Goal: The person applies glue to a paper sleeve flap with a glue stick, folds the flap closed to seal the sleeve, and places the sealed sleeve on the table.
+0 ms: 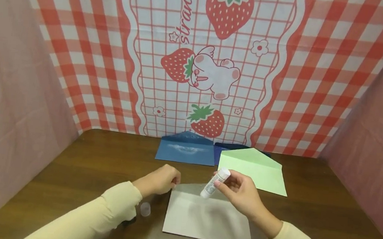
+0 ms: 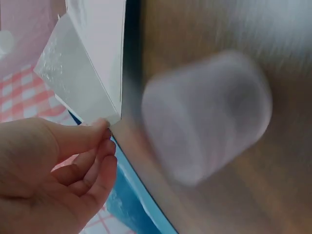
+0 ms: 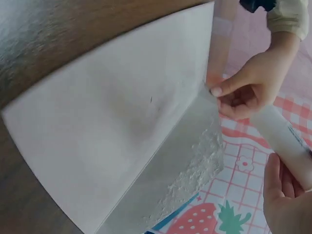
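A white envelope lies on the table with its flap unfolded away from me. In the right wrist view, clumpy glue streaks cover the outer part of the flap. My left hand pinches the envelope's left corner at the flap fold, between thumb and fingers. In my right hand I hold a white glue stick, tilted, its lower end over the flap's fold line. A translucent cap rests left of the envelope, large and blurred in the left wrist view.
Behind the envelope lie a blue envelope with whitish smears on it, a light green envelope and a dark blue one partly under the green. A strawberry-print cloth hangs at the table's back edge, with pink cloth at both sides.
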Available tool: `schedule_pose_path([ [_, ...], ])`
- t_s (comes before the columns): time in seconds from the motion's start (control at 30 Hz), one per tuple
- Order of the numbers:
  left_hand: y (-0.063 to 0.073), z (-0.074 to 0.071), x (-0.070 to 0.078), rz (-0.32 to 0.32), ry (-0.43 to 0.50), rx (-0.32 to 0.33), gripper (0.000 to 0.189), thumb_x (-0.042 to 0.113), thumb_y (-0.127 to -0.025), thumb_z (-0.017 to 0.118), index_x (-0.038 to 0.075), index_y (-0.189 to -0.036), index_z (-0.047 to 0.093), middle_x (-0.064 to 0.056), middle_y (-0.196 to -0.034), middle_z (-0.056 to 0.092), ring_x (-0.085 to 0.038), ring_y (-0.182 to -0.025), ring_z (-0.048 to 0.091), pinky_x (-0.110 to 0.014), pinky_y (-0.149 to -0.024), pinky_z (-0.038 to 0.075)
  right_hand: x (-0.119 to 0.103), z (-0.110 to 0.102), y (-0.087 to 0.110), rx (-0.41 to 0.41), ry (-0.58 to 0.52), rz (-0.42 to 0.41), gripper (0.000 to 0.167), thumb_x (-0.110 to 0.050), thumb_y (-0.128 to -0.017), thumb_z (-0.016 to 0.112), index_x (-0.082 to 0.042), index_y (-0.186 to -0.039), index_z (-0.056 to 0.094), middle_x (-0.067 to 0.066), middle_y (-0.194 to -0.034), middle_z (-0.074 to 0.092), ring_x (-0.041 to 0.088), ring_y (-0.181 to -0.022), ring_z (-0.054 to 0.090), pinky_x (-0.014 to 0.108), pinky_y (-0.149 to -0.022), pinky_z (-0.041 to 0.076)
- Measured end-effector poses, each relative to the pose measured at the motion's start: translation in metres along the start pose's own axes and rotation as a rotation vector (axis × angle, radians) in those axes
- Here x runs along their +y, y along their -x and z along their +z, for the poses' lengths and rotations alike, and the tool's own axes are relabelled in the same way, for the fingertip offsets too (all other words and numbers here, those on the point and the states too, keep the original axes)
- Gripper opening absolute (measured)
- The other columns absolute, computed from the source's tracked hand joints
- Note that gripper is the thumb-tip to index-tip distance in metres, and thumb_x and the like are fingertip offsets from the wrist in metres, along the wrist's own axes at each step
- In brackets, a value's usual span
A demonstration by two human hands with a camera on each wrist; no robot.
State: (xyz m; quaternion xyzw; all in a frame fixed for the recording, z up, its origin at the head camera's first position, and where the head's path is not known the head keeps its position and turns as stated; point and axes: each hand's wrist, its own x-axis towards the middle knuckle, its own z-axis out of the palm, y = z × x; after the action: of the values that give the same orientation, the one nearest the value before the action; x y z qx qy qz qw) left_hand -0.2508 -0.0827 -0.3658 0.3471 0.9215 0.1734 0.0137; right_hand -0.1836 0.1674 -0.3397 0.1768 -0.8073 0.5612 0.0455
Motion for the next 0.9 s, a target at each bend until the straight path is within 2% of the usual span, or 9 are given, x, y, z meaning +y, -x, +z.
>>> schedule_pose_path([
  [0.17,0.012,0.006,0.01,-0.057,0.003,-0.001,0.006,-0.001,-0.085,0.067,0.001,-0.089,0.071,-0.01,-0.088,0.071,-0.019,-0.082,0.066,-0.024,-0.066,0.054,0.007,0.009,0.002,-0.129,0.043,-0.037,0.034,-0.013,-0.087,0.069,0.007,-0.114,0.063,0.024,-0.113,0.067,0.002,-0.095,0.065,0.02,-0.082,0.056],
  [0.27,0.02,0.007,0.017,-0.061,-0.054,0.056,0.01,0.002,-0.084,0.069,0.002,-0.094,0.071,-0.009,-0.09,0.07,-0.021,-0.087,0.067,-0.025,-0.07,0.055,0.009,0.015,0.003,-0.174,0.077,-0.066,0.032,-0.013,-0.087,0.069,0.006,-0.112,0.064,0.023,-0.11,0.068,0.004,-0.093,0.066,0.021,-0.08,0.057],
  [0.4,0.035,0.007,0.028,-0.035,-0.114,0.109,0.013,0.006,-0.081,0.073,0.003,-0.094,0.071,-0.008,-0.089,0.07,-0.019,-0.084,0.067,-0.027,-0.071,0.056,0.011,0.024,0.002,-0.183,0.12,-0.101,0.028,-0.01,-0.084,0.072,0.004,-0.108,0.066,0.018,-0.102,0.071,0.006,-0.087,0.068,0.02,-0.076,0.057],
  [0.47,0.04,0.007,0.032,-0.008,-0.118,0.092,0.016,0.008,-0.08,0.074,0.004,-0.095,0.071,-0.007,-0.092,0.072,-0.019,-0.086,0.068,-0.027,-0.073,0.056,0.011,0.028,0.001,-0.185,0.141,-0.113,0.027,-0.009,-0.083,0.073,0.003,-0.107,0.068,0.016,-0.099,0.072,0.007,-0.086,0.068,0.018,-0.074,0.057],
  [0.67,0.051,0.008,0.036,0.086,-0.093,-0.019,0.029,0.015,-0.078,0.078,0.005,-0.104,0.071,-0.005,-0.103,0.073,-0.016,-0.097,0.068,-0.024,-0.081,0.056,0.013,0.038,-0.004,-0.203,0.154,-0.103,0.026,-0.009,-0.081,0.075,0.003,-0.104,0.069,0.017,-0.099,0.073,0.016,-0.087,0.071,0.015,-0.073,0.056],
  [0.9,0.055,0.017,0.03,0.091,-0.08,-0.058,0.03,0.02,-0.076,0.079,0.009,-0.103,0.074,-0.001,-0.101,0.074,-0.011,-0.094,0.065,-0.024,-0.083,0.054,0.019,0.044,-0.006,-0.253,0.168,-0.12,0.026,-0.007,-0.081,0.074,0.002,-0.105,0.069,0.016,-0.102,0.073,0.022,-0.092,0.071,0.016,-0.077,0.056],
])
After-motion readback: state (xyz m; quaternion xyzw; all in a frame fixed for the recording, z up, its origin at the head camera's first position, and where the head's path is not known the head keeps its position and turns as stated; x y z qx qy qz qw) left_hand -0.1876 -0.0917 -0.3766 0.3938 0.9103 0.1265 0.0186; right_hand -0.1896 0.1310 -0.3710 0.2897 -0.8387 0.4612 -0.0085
